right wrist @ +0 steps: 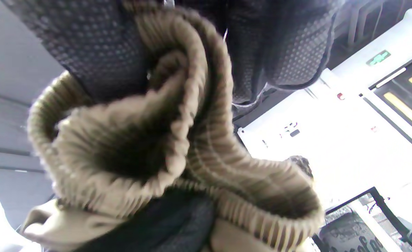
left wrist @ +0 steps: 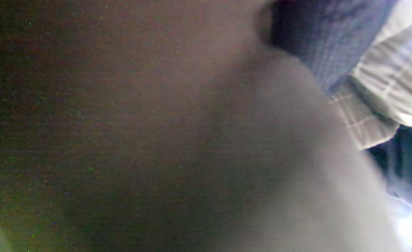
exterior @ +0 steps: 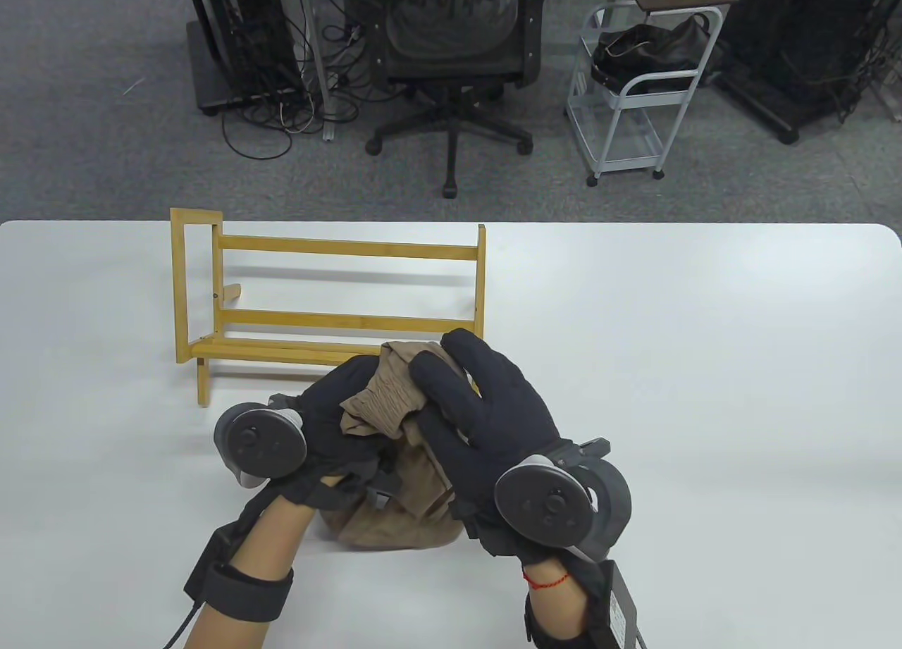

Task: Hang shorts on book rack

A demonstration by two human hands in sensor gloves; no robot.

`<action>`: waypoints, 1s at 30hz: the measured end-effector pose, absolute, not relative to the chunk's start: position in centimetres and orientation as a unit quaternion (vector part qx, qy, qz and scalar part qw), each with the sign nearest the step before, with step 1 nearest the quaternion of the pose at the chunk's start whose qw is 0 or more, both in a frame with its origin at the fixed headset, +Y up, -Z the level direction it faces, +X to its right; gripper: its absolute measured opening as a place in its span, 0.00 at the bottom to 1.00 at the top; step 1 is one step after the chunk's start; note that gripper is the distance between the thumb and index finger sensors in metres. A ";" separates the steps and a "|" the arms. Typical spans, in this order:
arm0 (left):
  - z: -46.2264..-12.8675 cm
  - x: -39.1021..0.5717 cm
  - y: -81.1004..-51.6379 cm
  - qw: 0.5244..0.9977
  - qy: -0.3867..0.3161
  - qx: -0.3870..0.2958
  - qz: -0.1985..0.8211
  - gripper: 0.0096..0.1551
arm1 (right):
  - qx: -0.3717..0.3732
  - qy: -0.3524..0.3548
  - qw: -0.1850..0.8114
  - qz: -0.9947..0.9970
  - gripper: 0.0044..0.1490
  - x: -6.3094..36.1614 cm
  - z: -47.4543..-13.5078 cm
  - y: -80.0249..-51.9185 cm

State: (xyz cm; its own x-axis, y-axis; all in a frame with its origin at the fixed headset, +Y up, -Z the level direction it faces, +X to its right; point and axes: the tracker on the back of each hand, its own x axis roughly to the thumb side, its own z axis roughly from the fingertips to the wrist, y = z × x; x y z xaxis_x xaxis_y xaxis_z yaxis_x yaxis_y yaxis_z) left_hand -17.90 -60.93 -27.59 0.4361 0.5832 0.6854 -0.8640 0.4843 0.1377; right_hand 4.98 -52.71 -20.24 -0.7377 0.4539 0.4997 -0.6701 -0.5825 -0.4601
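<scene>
- The shorts [exterior: 394, 480] are tan, their waistband [right wrist: 206, 168] ribbed in fine stripes.
- The book rack [exterior: 338, 304] is honey-yellow wood.
- The worktop [exterior: 705, 367] is plain white.
- Both gloves, left hand [exterior: 338, 423] and right hand [exterior: 486, 423], are black, with grey trackers.
- A red thread [exterior: 546, 580] circles the right wrist.
- Beyond the worktop, the floor [exterior: 106, 149] is grey carpet.
</scene>
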 end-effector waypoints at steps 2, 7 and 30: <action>-27.8 -18.2 -60.9 0.812 -0.284 0.243 0.448 0.29 | 0.157 -0.338 0.324 0.869 0.33 5.3 -20.0 -52.3; -28.0 -18.9 -60.8 0.806 -0.274 0.242 0.466 0.29 | 0.153 -0.350 0.318 0.868 0.33 6.2 -19.7 -51.9; -28.0 -22.1 -59.6 0.812 -0.240 0.270 0.459 0.30 | 0.073 -0.331 0.150 0.929 0.32 12.6 -20.2 -59.8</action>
State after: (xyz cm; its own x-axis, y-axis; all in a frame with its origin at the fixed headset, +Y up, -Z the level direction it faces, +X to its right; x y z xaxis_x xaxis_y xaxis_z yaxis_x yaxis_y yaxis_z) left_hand -22.14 -59.58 -27.96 0.4643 0.6155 0.6369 -0.8743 0.4334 0.2184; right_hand 12.59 -59.82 -20.15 -0.9446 0.2293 0.2348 -0.3261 -0.7358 -0.5935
